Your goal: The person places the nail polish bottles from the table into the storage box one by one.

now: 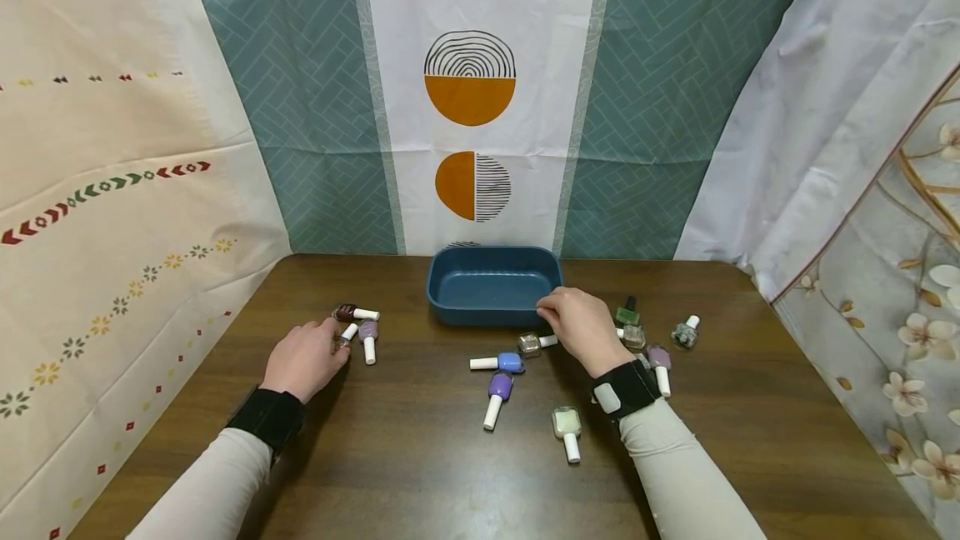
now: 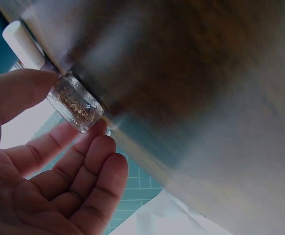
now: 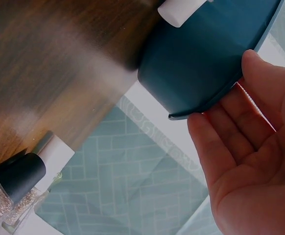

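Observation:
My left hand (image 1: 303, 358) is at the table's left side. In the left wrist view the thumb and fingers of this hand (image 2: 59, 171) pinch a clear glitter nail polish bottle (image 2: 75, 106) with a white cap. Beside it lie a dark red bottle (image 1: 346, 312) and a light purple bottle (image 1: 368, 331). At the back, my right hand (image 1: 588, 330) grips the right front corner of a dark blue bin (image 1: 487, 317). The right wrist view shows the thumb of this hand (image 3: 252, 147) at the rim of the bin (image 3: 196, 58), other fingers under its edge.
Near the middle lie a blue bottle (image 1: 510, 362), a purple bottle (image 1: 500, 386), a pale bottle (image 1: 566, 422) and a glitter bottle (image 1: 529, 345). Several more, including a green one (image 1: 627, 317), lie around the right forearm. Cloth (image 1: 322, 107) hangs behind the table (image 1: 405, 457).

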{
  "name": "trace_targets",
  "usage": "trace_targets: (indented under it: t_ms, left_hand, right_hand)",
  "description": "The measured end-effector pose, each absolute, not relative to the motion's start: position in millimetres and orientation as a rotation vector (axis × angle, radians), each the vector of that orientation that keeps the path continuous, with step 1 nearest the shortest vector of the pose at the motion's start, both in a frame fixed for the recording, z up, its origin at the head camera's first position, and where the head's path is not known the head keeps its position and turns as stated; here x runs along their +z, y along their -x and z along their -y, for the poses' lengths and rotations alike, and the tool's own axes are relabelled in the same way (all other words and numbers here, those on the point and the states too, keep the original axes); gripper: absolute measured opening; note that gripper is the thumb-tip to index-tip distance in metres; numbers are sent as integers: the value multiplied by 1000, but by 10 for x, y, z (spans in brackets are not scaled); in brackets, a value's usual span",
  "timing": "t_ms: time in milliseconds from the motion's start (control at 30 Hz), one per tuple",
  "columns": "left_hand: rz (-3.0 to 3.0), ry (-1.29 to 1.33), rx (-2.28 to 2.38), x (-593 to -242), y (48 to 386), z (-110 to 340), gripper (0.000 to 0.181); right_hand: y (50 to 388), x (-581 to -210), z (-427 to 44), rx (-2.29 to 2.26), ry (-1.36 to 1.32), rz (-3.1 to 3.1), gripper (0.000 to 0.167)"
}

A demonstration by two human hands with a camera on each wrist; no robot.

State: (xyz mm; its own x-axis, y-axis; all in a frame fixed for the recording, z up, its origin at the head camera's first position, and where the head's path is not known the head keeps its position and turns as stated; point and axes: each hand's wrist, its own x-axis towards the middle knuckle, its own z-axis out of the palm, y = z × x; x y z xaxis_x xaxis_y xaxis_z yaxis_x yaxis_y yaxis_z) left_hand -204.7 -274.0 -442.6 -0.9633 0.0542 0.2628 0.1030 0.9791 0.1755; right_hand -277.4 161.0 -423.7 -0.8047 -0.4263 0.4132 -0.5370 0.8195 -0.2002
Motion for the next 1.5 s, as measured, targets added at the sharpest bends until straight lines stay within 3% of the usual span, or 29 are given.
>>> trace_targets:
  t_ms: [567, 1500]
  left_hand:
    - [2742, 121, -276, -4286, 2025, 2616, 30]
    - [2644, 375, -268, -3932, 2380, 1688, 21]
  right_hand:
    - [2793, -4139, -1583, 420, -743, 2635, 8]
    - [2768, -4239, -1609, 453, -716, 2645, 7]
